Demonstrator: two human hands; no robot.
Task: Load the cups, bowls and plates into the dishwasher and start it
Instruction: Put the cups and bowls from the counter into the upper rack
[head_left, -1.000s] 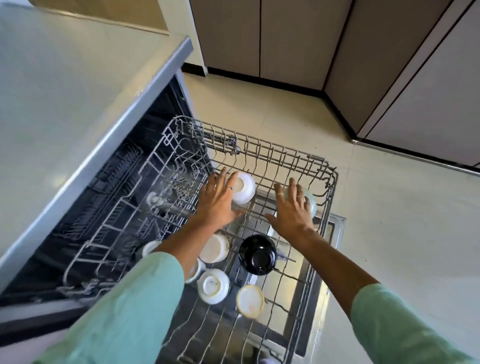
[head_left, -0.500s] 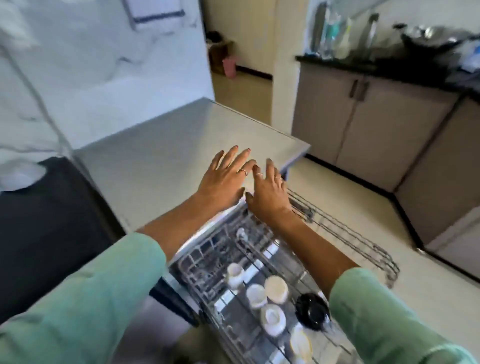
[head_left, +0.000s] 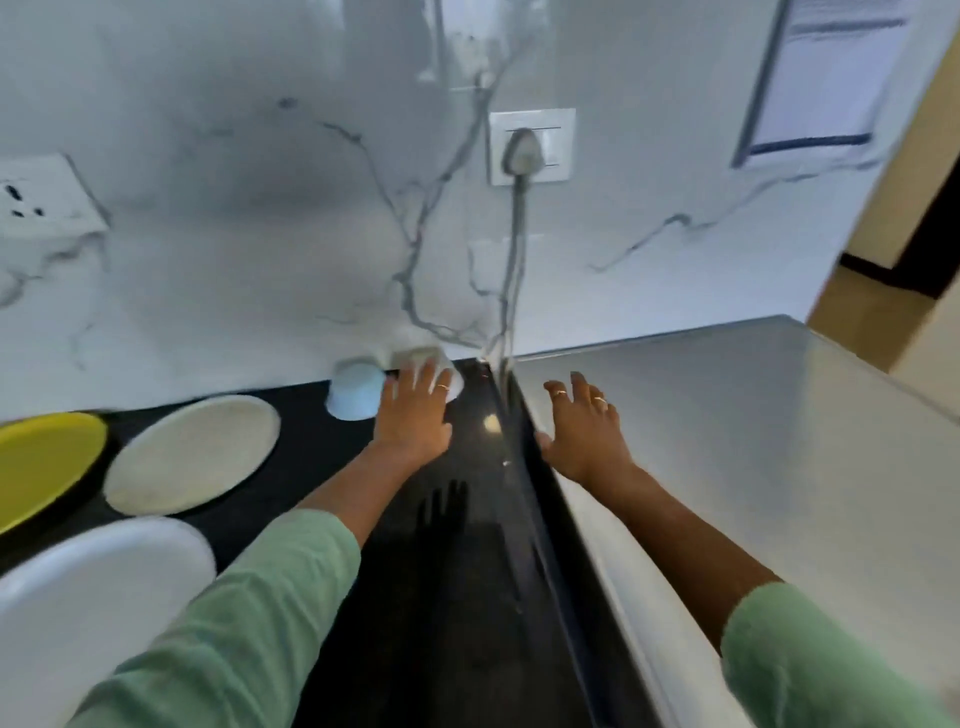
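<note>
— So, what is nearest to you?

— My two green sleeves (head_left: 249, 618), low in the view, and at my left a large white plate (head_left: 98, 597) lying flat on the black counter (head_left: 447, 571). Beyond it lies a cream plate (head_left: 195, 453), and a yellow plate (head_left: 44, 462) sits at the far left edge, just beside the cream one.

— And your hands?

— My left hand (head_left: 415, 415) reaches out over the black counter, palm down, fingers spread and loose, gripping nothing. Its fingertips overlap a white bowl (head_left: 428, 364) turned rim-down near the wall; the blur keeps me from telling whether I touch it. Just to the left of that bowl stands a pale blue bowl (head_left: 356, 391), also upside down.

— The right one?

— My right hand (head_left: 584, 431) is open too, fingers apart, empty, above the near-left corner of the steel-grey top (head_left: 753, 441) that runs alongside the black counter. I cannot tell if it rests there or hangs above it.

— What lies farthest?

— A marbled white wall (head_left: 234, 234) with a socket (head_left: 532, 146), a grey plug in it, and its cable (head_left: 514, 249) dropping to the seam between the two surfaces. Another socket (head_left: 44, 195) shows at the far left.
</note>
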